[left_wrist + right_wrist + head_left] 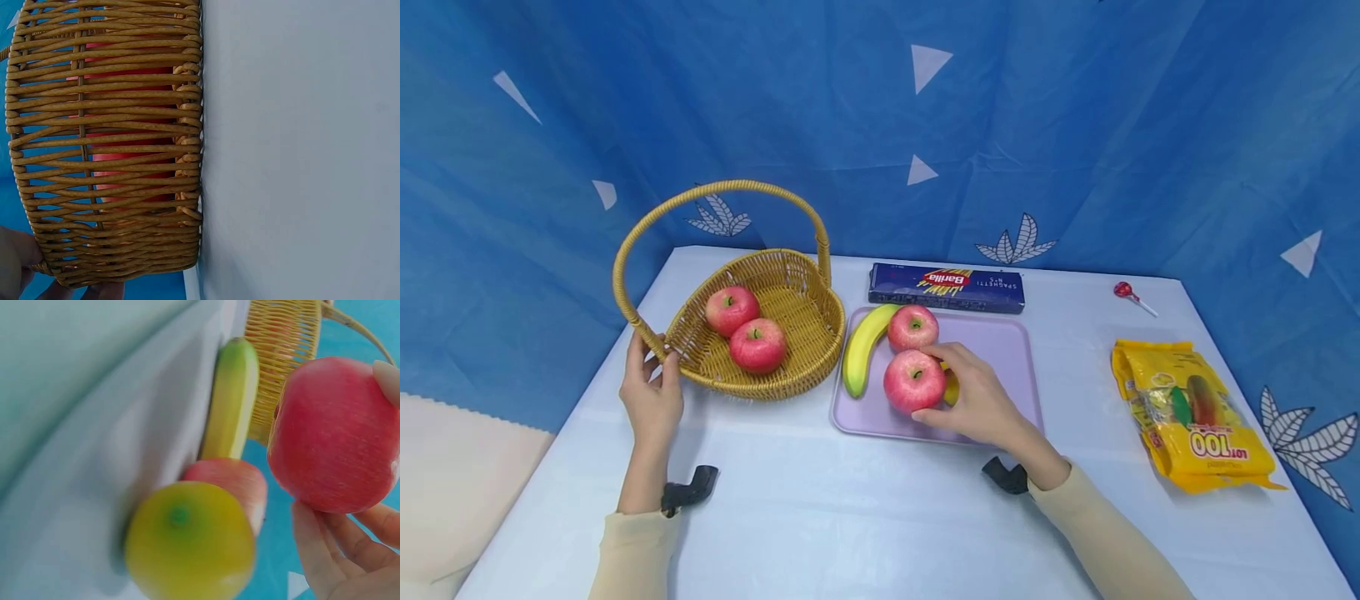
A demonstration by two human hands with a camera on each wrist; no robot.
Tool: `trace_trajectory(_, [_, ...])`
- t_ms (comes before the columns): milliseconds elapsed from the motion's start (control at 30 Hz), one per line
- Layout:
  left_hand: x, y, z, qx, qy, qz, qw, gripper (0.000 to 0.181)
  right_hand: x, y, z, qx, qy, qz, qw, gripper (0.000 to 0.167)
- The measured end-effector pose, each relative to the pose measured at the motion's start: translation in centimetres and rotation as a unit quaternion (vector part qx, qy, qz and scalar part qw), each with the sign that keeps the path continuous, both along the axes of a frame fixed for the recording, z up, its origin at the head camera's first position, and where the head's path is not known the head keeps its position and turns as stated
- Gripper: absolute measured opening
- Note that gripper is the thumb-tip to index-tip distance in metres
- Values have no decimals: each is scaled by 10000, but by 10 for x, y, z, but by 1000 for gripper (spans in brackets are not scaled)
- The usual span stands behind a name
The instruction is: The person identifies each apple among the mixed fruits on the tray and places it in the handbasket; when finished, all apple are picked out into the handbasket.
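My left hand [653, 400] grips the left rim of a wicker basket [808, 333] where its arched handle joins. Two red apples [758, 345] lie inside; in the left wrist view their red shows through the weave [131, 156]. My right hand [973, 396] holds another red apple [914, 382] between thumb and fingers, raised above a lilac tray [1000, 350], as the right wrist view shows. On the tray are a banana [863, 350], one more apple [913, 327] and a round yellow fruit [190, 544], mostly hidden in the head view behind the held apple and hand.
A dark blue spaghetti box [947, 287] lies just behind the tray. To the right are a red lollipop [1124, 290] and a yellow plastic packet [1195, 417]. A blue patterned curtain [865, 125] hangs along the back of the white table [820, 517].
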State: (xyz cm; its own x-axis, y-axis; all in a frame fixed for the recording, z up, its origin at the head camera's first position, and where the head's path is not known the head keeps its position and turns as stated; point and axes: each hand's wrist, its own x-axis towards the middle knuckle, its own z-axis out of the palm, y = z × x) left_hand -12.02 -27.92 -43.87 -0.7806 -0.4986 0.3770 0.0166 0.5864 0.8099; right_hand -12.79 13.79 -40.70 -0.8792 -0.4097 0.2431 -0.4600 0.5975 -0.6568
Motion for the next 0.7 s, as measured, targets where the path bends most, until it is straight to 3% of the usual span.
trace_trajectory(300, [-1,1,2,45,34,-47,10000,56,1,-6,24,-681,-206,-24,9975,78])
trace_trajectory(700, [0,-2,-2,49,-24,7,10000,57,-19,-57,58,-1228,-43,-16,9924,76])
